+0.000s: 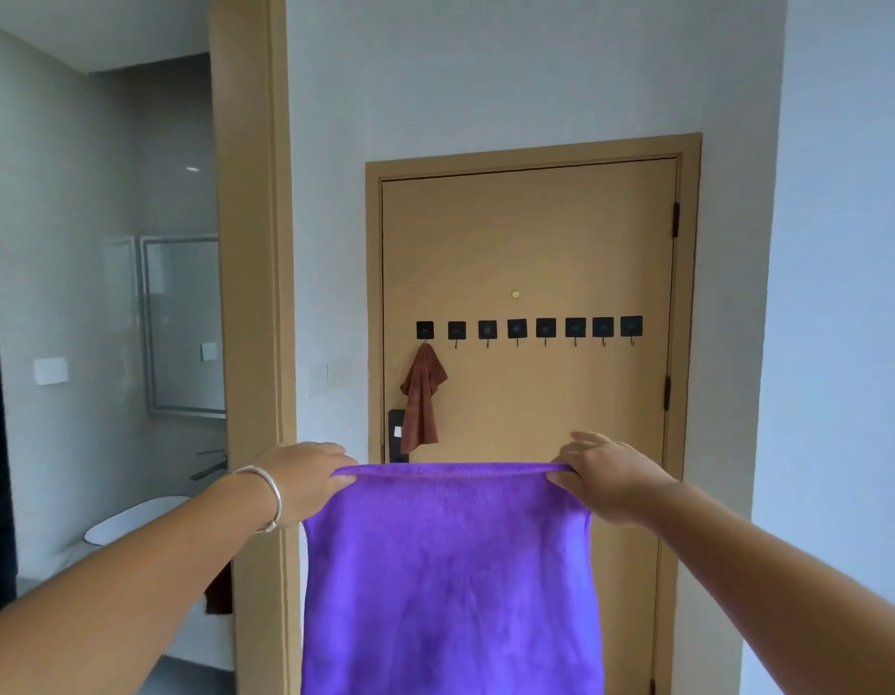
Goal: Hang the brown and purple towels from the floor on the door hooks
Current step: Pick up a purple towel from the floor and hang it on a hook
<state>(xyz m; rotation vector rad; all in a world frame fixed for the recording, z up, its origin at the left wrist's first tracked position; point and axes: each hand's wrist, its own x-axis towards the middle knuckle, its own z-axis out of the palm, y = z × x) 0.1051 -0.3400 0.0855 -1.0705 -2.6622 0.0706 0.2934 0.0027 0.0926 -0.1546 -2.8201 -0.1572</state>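
Door (535, 243): tan, closed, set in a pale wall (485, 67). A second tan frame (250, 243) stands to the left, with a grey bathroom visible past it.

Purple towel (450, 584): held spread flat in front of the door's lower half, its top edge stretched level between the two hands and the rest hanging straight down out of view. It sits below the hook row and touches no hook.

Brown towel (421, 398): hangs bunched from the leftmost hook, above the door's black lock plate (396, 436).

Left hand (305, 481): fingers curled, pinching the purple towel's top left corner; a silver bangle (270, 494) on the wrist.

Right hand (608, 476): fingers and thumb pinching the top right corner.

Hooks (530, 329): eight black square pads in a level row across the door; seven carry nothing.
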